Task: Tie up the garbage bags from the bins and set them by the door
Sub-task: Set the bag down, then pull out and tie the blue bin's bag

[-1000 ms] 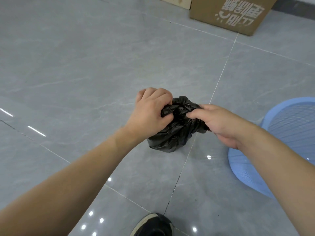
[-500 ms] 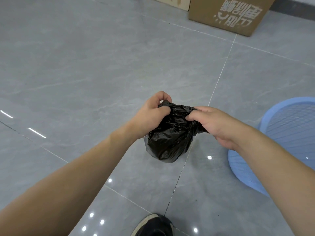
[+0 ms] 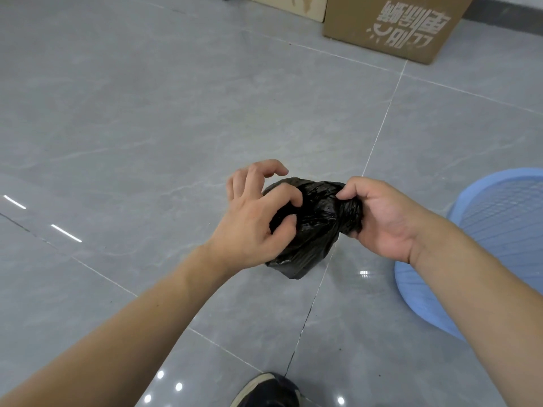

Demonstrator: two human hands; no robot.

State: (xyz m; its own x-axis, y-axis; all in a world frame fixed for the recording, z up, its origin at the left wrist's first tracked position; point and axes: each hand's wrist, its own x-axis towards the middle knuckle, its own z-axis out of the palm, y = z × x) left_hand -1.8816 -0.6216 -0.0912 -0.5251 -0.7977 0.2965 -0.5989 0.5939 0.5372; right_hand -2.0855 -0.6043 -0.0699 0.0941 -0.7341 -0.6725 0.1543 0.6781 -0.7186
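The small black crinkled plastic garbage bag (image 3: 311,227) hung above the grey tiled floor (image 3: 147,113), held between both hands. The right hand (image 3: 379,218) was clenched around the bag's twisted neck at its 3 o'clock side, while the left hand (image 3: 252,221) pressed its thumb and lower fingers against the 9 o'clock side — upper fingers spread loose. A light-blue plastic mesh bin (image 3: 484,254) lay at 4 o'clock, a brown cardboard box (image 3: 390,24) at 1 o'clock.

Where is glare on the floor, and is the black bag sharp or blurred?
Head view: small bright light spots on the glossy floor near the shoe and under the black bag, streaks at left; the bag looks sharp, its folds readable.
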